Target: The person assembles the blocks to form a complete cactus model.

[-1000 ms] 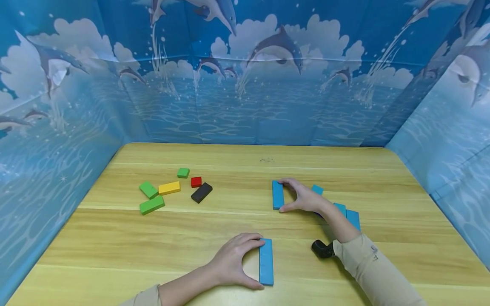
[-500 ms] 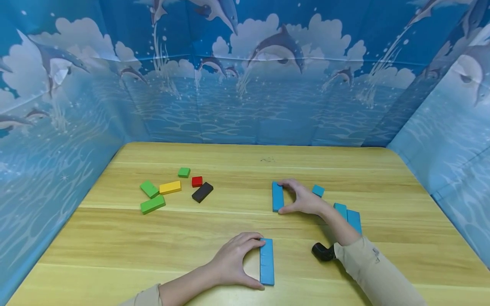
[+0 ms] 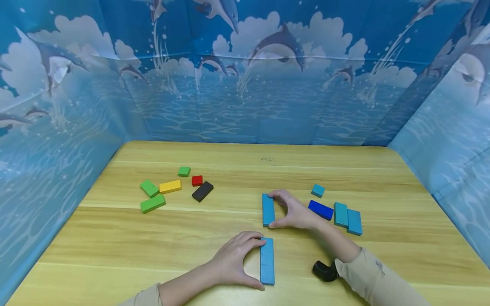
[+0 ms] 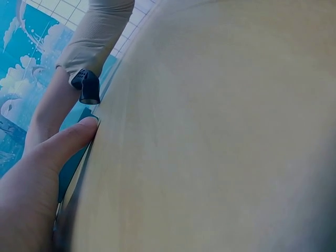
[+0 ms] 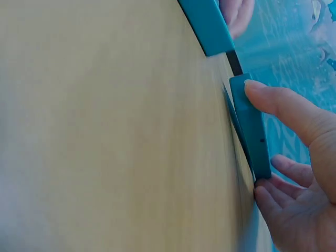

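My left hand (image 3: 231,261) grips the ends of a long light blue block (image 3: 267,261) on the table, with thumb at the near end and fingers at the far end. A faint line crosses its top. Farther back, my right hand (image 3: 292,210) pinches another light blue block (image 3: 268,210) between thumb and fingers. In the right wrist view this block (image 5: 252,126) stands apart from the left hand's block (image 5: 207,23), and its end-to-end hold shows plainly. In the left wrist view the thumb of my left hand (image 4: 39,173) touches the blue block's end.
Right of my right hand lie a dark blue block (image 3: 320,210), a small light blue block (image 3: 317,190) and two light blue blocks (image 3: 340,214). At left are several green blocks (image 3: 153,204), a yellow block (image 3: 170,186), a red block (image 3: 197,180) and a black block (image 3: 202,191).
My right hand has brought its light blue block nearer and a little left, towards the left hand's block. The dark blue block has come into view. My left hand has stayed in place.
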A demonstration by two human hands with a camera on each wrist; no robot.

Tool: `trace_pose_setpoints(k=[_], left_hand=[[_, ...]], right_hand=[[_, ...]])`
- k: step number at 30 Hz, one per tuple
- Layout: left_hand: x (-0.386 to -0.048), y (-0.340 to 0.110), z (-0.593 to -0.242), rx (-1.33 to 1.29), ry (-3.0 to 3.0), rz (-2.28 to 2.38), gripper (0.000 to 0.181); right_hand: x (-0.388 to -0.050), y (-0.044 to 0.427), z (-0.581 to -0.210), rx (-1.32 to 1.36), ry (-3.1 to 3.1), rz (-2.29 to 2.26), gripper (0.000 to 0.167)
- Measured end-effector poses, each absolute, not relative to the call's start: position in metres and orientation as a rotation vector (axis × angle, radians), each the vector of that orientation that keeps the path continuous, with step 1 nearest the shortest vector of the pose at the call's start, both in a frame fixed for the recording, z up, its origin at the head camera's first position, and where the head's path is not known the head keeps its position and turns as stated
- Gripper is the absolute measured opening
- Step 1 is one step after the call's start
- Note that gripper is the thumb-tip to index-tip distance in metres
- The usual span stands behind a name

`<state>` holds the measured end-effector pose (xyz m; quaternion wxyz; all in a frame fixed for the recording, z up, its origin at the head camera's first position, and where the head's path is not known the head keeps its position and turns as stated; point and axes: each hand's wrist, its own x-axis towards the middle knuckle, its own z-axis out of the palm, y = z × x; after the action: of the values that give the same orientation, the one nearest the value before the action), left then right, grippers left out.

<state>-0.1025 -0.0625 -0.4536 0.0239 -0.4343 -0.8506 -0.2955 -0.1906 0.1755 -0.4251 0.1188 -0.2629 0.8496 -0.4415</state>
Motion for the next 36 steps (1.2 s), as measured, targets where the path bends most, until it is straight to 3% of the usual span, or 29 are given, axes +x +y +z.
trace_pose_setpoints(k=[6, 16, 27, 36], left_hand=[[-0.103, -0.063, -0.453, -1.356, -2.630, -0.890, 0.087], [-0.102, -0.060, -0.453, -1.220, -2.713, -1.014, 0.050], [-0.105, -0.054, -0.453, -1.116, -2.660, -1.141, 0.041], [-0.107, -0.052, -0.455, -1.077, -2.675, -1.190, 0.038]], right_hand=[[-0.184, 0.172, -0.427, -0.765, 2.495, -1.291, 0.080], [-0.178, 0.171, -0.428, -0.778, 2.520, -1.249, 0.078], [-0.175, 0.170, -0.426, -0.801, 2.545, -1.179, 0.079], [-0.176, 0.170, -0.427, -0.856, 2.535, -1.235, 0.049]])
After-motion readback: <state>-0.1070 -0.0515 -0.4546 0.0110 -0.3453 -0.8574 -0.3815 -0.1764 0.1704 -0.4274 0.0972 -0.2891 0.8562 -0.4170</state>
